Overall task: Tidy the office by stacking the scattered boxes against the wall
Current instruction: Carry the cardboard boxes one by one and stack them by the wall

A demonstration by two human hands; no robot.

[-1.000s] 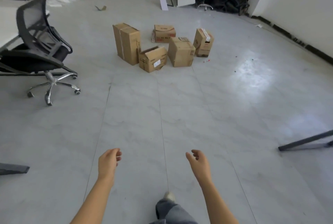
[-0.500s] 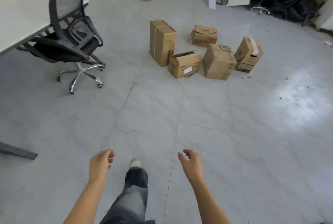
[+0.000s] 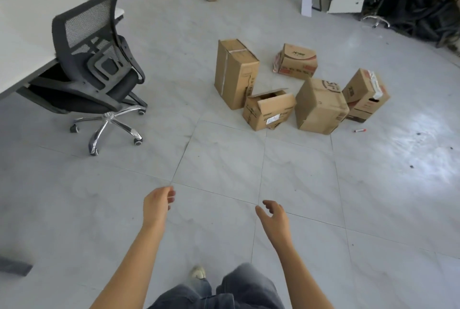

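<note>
Five cardboard boxes (image 3: 311, 114) stand clustered on the grey tiled floor (image 3: 224, 159), well ahead of the person and well apart from both hands: a tall upright box (image 3: 235, 73), a small open-flapped box (image 3: 268, 109) just beside its base, a plain box (image 3: 322, 102) next to that, a taped box (image 3: 366, 94) at the right, and a red-printed box (image 3: 297, 61) behind. The left hand (image 3: 158, 203) and right hand (image 3: 273, 214) are held out low over the floor, fingers loosely curled and relaxed, gripping nothing. A black mesh office chair (image 3: 97, 70) sits at a white desk (image 3: 22, 42) to the left, and a red marker (image 3: 360, 130) lies near the taped box.
</note>
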